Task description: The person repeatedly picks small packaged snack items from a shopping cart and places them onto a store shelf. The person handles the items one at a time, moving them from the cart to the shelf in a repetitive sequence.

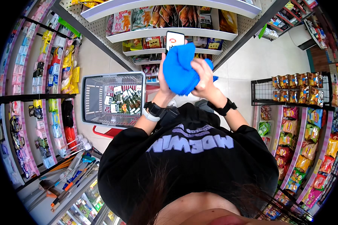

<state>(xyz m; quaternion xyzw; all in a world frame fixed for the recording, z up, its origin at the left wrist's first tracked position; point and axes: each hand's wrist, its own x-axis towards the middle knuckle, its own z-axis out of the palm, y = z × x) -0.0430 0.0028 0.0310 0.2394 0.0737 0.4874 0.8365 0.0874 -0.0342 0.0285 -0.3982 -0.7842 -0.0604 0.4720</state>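
A blue cloth point(181, 69) is bunched between my two hands, in front of the shelf unit. My left hand point(164, 76) supports it from the left side, and also seems to hold a dark-edged packet point(175, 38) with a white front bearing writing, which sticks up behind the cloth. My right hand point(203, 76) grips the cloth's right side with bent fingers. Part of the packet and some of my left fingers are hidden by the cloth. To the left, a grey shopping basket point(86, 98) holds several small dark packets point(126, 98) with white tops.
A white shelf unit point(171, 33) with packaged snacks stands ahead. Household goods hang on the left-hand racks point(35, 97). On the right are a black wire rack point(255, 94) and shelves of snack bags point(290, 126). Mops and brushes point(64, 180) lie at the lower left.
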